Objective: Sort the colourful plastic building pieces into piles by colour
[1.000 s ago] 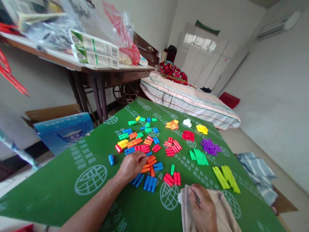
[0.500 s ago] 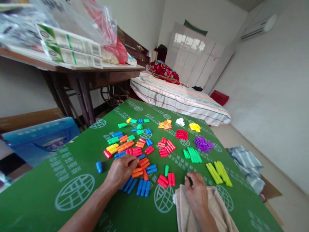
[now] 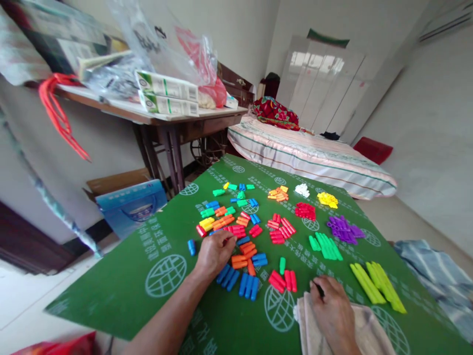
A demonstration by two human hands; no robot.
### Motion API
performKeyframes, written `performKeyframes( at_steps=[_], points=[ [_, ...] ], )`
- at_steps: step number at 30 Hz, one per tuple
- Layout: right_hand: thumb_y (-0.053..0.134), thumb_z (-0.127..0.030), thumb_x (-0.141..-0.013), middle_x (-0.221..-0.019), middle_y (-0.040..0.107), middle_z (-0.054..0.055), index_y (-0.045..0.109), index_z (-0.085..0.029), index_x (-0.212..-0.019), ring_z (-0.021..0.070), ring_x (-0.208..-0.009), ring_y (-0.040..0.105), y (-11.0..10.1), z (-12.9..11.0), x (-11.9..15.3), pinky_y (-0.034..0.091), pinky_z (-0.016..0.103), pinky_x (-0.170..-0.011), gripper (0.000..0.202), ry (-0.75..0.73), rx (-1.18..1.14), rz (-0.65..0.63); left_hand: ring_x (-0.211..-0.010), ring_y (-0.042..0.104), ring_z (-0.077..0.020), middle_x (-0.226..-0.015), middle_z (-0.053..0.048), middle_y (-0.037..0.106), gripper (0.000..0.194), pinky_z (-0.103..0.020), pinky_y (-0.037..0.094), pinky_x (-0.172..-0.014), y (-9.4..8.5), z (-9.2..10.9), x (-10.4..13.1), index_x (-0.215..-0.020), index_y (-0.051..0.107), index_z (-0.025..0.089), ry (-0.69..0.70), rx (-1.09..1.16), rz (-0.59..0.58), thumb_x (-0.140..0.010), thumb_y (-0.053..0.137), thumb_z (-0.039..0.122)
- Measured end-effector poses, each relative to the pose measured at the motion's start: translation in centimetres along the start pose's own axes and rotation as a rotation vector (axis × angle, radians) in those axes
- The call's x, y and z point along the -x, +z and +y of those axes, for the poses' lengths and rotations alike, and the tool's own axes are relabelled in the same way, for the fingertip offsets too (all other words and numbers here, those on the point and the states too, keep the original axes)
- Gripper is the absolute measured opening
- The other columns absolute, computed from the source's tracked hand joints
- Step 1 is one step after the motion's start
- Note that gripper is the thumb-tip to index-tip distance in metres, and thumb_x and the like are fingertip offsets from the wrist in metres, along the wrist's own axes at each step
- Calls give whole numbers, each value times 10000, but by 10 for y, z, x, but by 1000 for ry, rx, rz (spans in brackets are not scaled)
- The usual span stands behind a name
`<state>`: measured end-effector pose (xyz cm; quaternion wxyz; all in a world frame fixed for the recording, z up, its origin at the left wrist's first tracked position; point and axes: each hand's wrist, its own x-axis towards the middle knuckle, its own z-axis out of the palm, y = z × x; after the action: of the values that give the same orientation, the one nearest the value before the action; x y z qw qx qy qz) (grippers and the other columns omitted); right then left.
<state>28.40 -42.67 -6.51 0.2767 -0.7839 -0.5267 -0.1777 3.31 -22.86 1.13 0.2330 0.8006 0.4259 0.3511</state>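
Note:
My left hand (image 3: 216,252) is over the middle-left of the green board (image 3: 121,305), its fingers pinched together beside red pieces (image 3: 236,230) and orange pieces (image 3: 244,254). What the fingertips hold, if anything, is too small to tell. Just below that hand lie blue pieces (image 3: 249,286). On the right, my right hand (image 3: 332,303) rests on a folded beige cloth (image 3: 369,325), fingers curled around a small dark object (image 3: 318,290) or shadow that I cannot make out. Red pieces (image 3: 283,281) and an upright green piece (image 3: 282,266) lie between the hands.
Farther back lie purple (image 3: 344,230), green (image 3: 325,246), yellow (image 3: 327,199) and white pieces (image 3: 302,190). Long lime pieces (image 3: 384,286) are at the right. A cluttered table (image 3: 148,114) stands at the back left, before a bed (image 3: 310,153).
The camera view has turned to the left, so the board and both hands appear farther right. Both hands keep nearly the same places over the board.

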Motion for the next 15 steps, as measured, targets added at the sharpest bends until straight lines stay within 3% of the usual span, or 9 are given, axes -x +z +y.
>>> performKeyframes(
  at_steps=[5, 8, 11, 15],
  points=[
    [396, -420, -889, -894, 663, 126, 650, -176, -804, 266, -870, 587, -1, 0, 1, 464, 405, -802, 362, -22, 31, 19, -637, 588, -127, -702, 3, 666, 227, -235, 452, -599, -4, -8, -3, -741, 647, 190, -127, 8, 146, -796, 466, 316],
    [378, -429, -892, -886, 666, 127, 652, -178, -800, 268, -866, 589, -1, 0, 1, 463, 405, -799, 383, -25, 37, 18, -697, 619, -138, -775, -6, 685, 208, -250, 485, -661, -3, -16, -4, -787, 643, 197, -133, -37, 194, -800, 463, 302],
    [384, -429, -889, -884, 666, 125, 651, -180, -799, 265, -855, 588, -1, 1, 1, 465, 397, -789, 377, -32, 40, 13, -892, 629, -175, -967, -57, 686, 223, -291, 500, -793, 1, -21, -4, -917, 639, 181, -46, -109, 173, -800, 467, 260],
    [392, -431, -883, -869, 663, 122, 647, -174, -804, 261, -833, 583, -1, 2, 1, 464, 396, -786, 371, -59, 52, 7, -1121, 523, -230, -1163, -96, 627, 318, -365, 440, -961, 9, -18, -5, -1077, 608, 158, 127, -247, 62, -782, 498, 204]
  ],
)
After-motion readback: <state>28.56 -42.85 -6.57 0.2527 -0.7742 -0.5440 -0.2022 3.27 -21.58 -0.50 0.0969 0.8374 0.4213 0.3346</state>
